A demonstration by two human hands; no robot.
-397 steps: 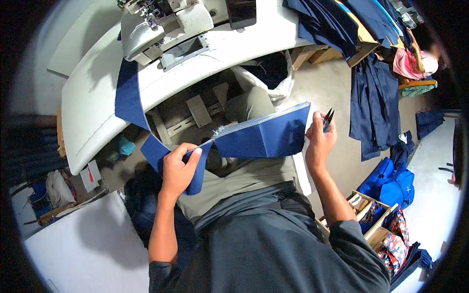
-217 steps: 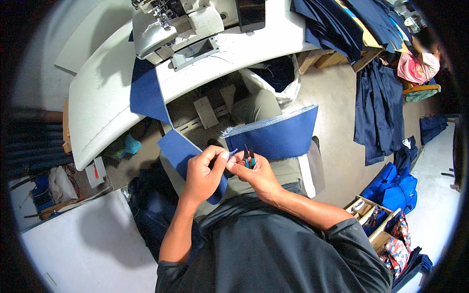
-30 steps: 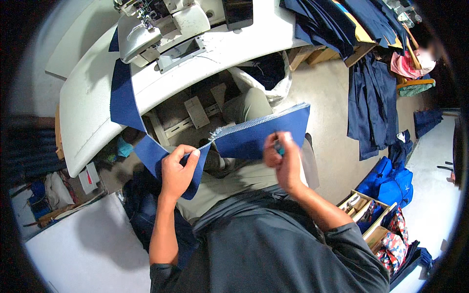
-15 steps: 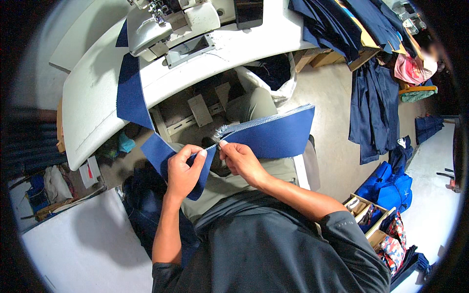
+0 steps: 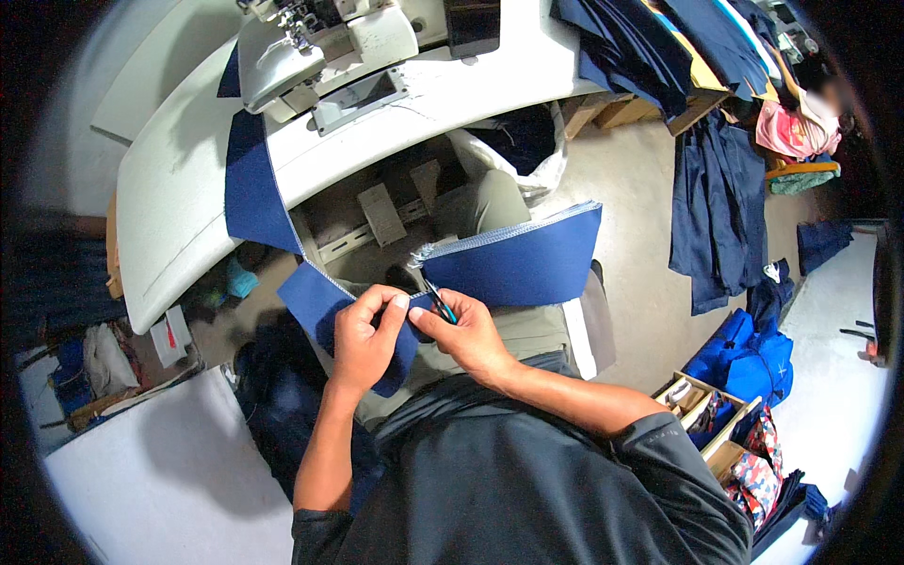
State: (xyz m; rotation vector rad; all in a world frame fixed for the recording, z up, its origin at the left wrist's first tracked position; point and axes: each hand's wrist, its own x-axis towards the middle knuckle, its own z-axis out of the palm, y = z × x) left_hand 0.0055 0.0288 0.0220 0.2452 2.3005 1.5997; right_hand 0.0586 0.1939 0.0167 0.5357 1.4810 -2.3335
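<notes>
My left hand [image 5: 365, 334] pinches the serged edge of a blue fabric piece [image 5: 315, 303] between thumb and fingers. That piece hangs below the hand and joins, at its upper corner, a second blue fabric piece [image 5: 252, 184] draped over the table edge. My right hand [image 5: 468, 334] is closed on small thread snips [image 5: 440, 304] with a teal part showing; their blades point up and away. Its thumb meets the fabric edge beside my left thumb. A stack of blue fabric pieces [image 5: 518, 256] with whitish stitched edges rests over my lap, just beyond the right hand.
A sewing machine [image 5: 330, 56] stands on the white table [image 5: 179, 207] ahead. A phone-like dark slab [image 5: 473, 28] lies beside it. Dark garments [image 5: 631, 56] hang at the right. A white sack [image 5: 546, 174] sits under the table. Another person [image 5: 800, 122] is at far right.
My right hand has drawn closer to my left and slightly down; the snips now show in it. The stack's near corner has come away from the right fingers.
</notes>
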